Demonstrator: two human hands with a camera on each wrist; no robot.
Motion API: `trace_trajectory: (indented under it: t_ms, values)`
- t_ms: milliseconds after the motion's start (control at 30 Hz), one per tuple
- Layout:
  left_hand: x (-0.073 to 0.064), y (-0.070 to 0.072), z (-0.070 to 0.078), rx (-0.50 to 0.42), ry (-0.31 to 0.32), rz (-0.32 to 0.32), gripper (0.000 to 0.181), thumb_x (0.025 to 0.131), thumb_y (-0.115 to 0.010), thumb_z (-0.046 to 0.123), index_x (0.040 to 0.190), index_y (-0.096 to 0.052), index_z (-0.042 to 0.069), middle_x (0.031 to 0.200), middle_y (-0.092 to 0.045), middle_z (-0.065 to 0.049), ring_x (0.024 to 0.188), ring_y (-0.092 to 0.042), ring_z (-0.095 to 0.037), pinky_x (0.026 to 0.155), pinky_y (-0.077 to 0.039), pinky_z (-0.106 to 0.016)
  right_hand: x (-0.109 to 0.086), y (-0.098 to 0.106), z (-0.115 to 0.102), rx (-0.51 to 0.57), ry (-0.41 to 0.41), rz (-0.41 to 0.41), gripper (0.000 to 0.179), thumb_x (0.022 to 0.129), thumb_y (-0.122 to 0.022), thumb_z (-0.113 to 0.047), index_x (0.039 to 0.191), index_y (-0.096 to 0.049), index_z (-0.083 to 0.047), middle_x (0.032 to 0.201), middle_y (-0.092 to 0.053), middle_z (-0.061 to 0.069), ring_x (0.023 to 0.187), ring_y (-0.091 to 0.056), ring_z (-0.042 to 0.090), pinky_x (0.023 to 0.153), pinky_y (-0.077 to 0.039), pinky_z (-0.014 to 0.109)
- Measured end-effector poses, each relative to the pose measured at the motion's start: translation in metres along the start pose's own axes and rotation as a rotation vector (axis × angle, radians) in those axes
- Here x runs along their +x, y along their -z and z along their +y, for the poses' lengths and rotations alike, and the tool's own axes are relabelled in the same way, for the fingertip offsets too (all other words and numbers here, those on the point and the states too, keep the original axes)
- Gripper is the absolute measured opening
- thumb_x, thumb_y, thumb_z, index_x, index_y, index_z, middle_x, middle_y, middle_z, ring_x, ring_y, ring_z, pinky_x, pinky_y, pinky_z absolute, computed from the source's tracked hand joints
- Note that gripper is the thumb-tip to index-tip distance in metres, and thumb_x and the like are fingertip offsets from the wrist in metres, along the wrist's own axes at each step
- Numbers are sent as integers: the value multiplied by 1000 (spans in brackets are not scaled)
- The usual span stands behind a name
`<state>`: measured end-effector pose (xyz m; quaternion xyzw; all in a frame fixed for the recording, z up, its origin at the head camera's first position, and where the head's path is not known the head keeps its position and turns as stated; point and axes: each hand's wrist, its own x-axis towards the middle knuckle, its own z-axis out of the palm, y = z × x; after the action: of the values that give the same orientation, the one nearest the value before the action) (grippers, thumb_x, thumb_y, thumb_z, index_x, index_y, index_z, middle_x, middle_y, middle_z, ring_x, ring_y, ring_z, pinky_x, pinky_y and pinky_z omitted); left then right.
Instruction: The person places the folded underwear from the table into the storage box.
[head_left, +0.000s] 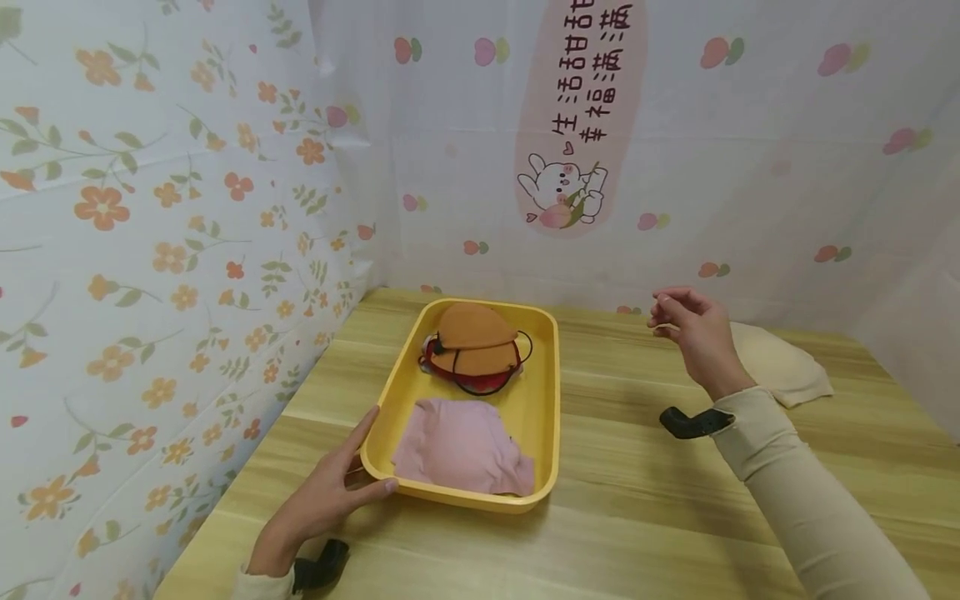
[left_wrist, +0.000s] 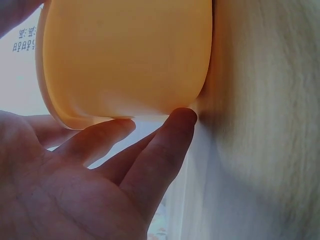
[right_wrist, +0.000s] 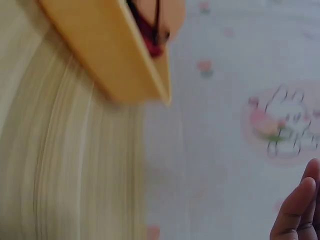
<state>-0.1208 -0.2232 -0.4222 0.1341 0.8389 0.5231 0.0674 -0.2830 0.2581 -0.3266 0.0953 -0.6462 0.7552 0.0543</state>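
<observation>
A yellow tray (head_left: 557, 400) lies on the table, its front left corner against my left hand (head_left: 322, 500). The thumb rests by the front rim and the spread fingers (left_wrist: 167, 150) touch the outer wall, nearly straight. Inside, at the back, is an orange-brown cloth bundle (head_left: 476, 333) with black cords and a dark red edge. A pink folded cloth (head_left: 465, 446) lies in the front part. My right hand (head_left: 701, 333) is raised to the right of the tray, fingers loosely bent, with nothing in them. It overlaps the edge of a cream cloth (head_left: 780, 367) in the head view.
The wood-grain table (head_left: 622, 517) meets a white hanging sheet (head_left: 450, 167) with a rabbit print at the back. A flower-patterned sheet (head_left: 165, 250) borders its left side. Each wrist carries a black camera mount, such as the right mount (head_left: 693, 422).
</observation>
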Motion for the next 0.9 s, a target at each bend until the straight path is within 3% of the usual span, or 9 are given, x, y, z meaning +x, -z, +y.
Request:
trace_trajectory:
  t_ms: [133, 333, 400, 567, 633, 767, 833, 900]
  values:
    - [0, 0, -2, 10, -2, 0, 96, 94, -71, 23, 163, -6, 10, 163, -21, -30, 133, -53, -44, 103, -55, -34, 8, 31, 6, -88, -11, 108, 8, 99, -63, -18, 104, -68, -16, 83, -67, -7, 69, -67, 8, 62, -58, 19]
    - [0, 1, -2, 18, 2, -1, 96, 94, -71, 24, 163, -6, 11, 162, -25, -31, 133, -53, -43, 103, -54, -34, 14, 76, 16, -367, 20, 222, 8, 102, -59, -22, 105, -65, -18, 77, -66, -14, 66, -65, 1, 58, -56, 14]
    - [0, 1, -3, 15, -5, -9, 96, 94, -71, 24, 163, -5, 12, 161, -25, -31, 133, -54, -43, 103, -54, -33, 13, 92, 19, -397, 5, 287, 8, 102, -58, -22, 105, -64, -17, 75, -65, -16, 64, -64, -1, 57, -55, 13]
    - [0, 1, -2, 7, -1, -18, 96, 95, -70, 24, 163, -4, 11, 162, -24, -32, 134, -53, -45, 103, -55, -35, 13, 129, 23, -322, -72, 421, 9, 101, -58, -17, 96, -66, -19, 68, -65, -15, 58, -64, -1, 53, -55, 13]
    - [0, 2, -2, 10, 2, -14, 96, 95, -70, 24, 163, -4, 11, 162, -24, -32, 134, -52, -45, 104, -55, -38, 14, 139, 26, -361, -109, 440, 12, 101, -57, -18, 94, -65, -22, 66, -64, -17, 57, -64, -1, 53, -55, 14]
    - [0, 4, -6, 27, -25, -8, 95, 95, -70, 24, 163, -5, 12, 160, -27, -32, 134, -53, -45, 103, -55, -41, 12, 153, 30, -542, -194, 449, 10, 101, -52, -22, 97, -61, -24, 66, -60, -24, 59, -61, -6, 54, -54, 13]
    - [0, 4, -8, 28, -39, -12, 95, 95, -69, 23, 163, -4, 12, 159, -30, -32, 133, -54, -45, 103, -55, -41, 9, 161, 31, -562, -256, 466, 9, 101, -51, -23, 99, -60, -23, 67, -59, -25, 61, -60, -6, 54, -54, 15]
    - [0, 4, -9, 29, -45, -11, 95, 95, -70, 23, 163, -4, 12, 158, -32, -33, 131, -56, -43, 102, -55, -39, 6, 168, 31, -598, -342, 495, 12, 100, -49, -27, 100, -61, -28, 83, -65, -20, 69, -54, -6, 59, -51, 15]
